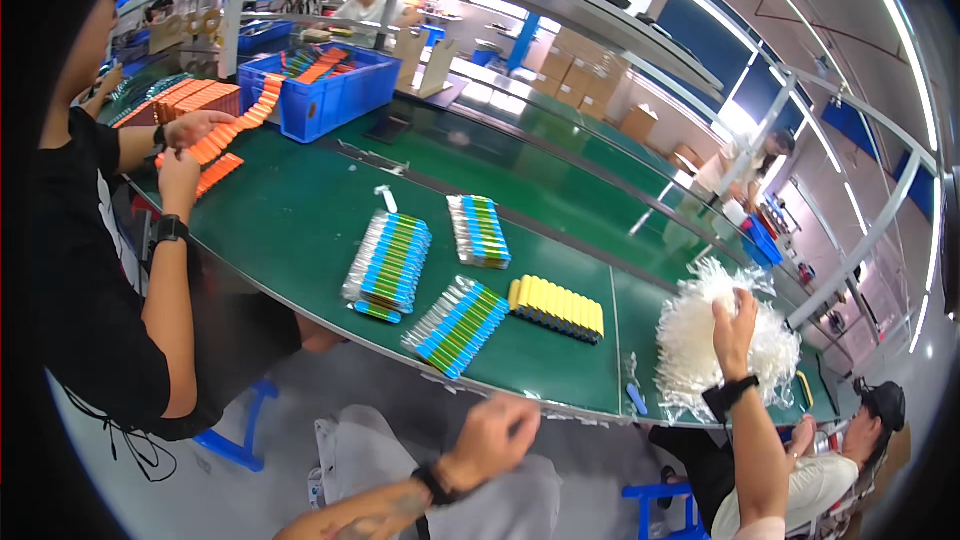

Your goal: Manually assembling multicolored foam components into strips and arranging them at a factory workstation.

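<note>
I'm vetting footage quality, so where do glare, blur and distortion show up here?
In the head view: ceiling tubes glare white at upper right; white reflections shine on the glossy green belt; the left hand looks slightly blurred; the table edge bows with fisheye distortion.

Around me stands one factory assembly hall, evidenced by: long green workbench (290, 210), blue plastic bins (345, 105), stacked cardboard cartons (575, 75), overhead strip lights (893, 15), grey metal uprights (237, 15), co-workers (110, 310) seated to either side

You have bare bench (290, 215) left of the blue packs (460, 328). They and the yellow row (557, 308) stand before your left hand (495, 435); the white heap (685, 340) crowds your right hand (736, 328).
</note>
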{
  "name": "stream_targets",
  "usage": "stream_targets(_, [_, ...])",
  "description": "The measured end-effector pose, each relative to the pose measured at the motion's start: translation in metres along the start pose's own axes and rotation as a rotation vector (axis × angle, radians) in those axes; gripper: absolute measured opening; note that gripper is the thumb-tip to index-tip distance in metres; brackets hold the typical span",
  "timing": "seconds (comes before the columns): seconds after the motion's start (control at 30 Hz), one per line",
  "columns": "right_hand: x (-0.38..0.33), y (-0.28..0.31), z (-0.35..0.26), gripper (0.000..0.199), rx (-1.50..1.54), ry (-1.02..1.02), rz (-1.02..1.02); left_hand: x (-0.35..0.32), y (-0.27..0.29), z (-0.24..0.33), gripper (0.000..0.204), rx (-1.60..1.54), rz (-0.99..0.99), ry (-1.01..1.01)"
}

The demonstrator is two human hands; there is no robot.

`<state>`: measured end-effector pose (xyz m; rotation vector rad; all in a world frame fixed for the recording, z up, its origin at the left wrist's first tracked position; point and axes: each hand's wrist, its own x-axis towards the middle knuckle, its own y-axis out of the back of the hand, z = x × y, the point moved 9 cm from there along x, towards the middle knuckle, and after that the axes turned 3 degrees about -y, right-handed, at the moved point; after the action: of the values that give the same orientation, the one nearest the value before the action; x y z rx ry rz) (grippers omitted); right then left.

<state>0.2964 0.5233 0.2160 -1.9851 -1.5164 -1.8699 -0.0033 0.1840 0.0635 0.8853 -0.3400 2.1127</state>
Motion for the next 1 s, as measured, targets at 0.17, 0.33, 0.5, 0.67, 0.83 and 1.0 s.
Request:
stream_targets(0.17, [0.001, 0.013, 0.001, 0.059, 0.100, -0.074, -0.018, -0.153, 0.053, -0.021, 0.007, 0.048, -0.348, 0.334])
stream_targets(0.33, [0.019, 0.058, -0.053, 0.055, -0.182, 0.126, 0.262, -0.220, 0.110, -0.067, 0.015, 0.071, -0.085, 0.844])
stream_targets(0.5, [-0.046, -0.008, -0.216, 0.040, 0.252, 0.429, -0.422, -0.163, 0.103, -0.052, 0.016, 0.094, -0.048, 0.755])
stream_targets(0.67, [-0.163, -0.081, -0.348, 0.049, 0.526, 0.672, -0.836, -0.086, 0.088, -0.024, 0.022, 0.149, -0.024, 0.493])
stream_targets(0.83, [-0.193, -0.125, -0.381, 0.067, 0.394, 0.711, -0.875, -0.049, 0.090, 0.001, 0.041, 0.364, -0.084, 0.275])
stream_targets(1.0, [-0.215, -0.161, -0.367, 0.068, 0.352, 0.643, -1.038, -0.041, 0.112, -0.003, 0.053, 0.454, -0.057, 0.208])
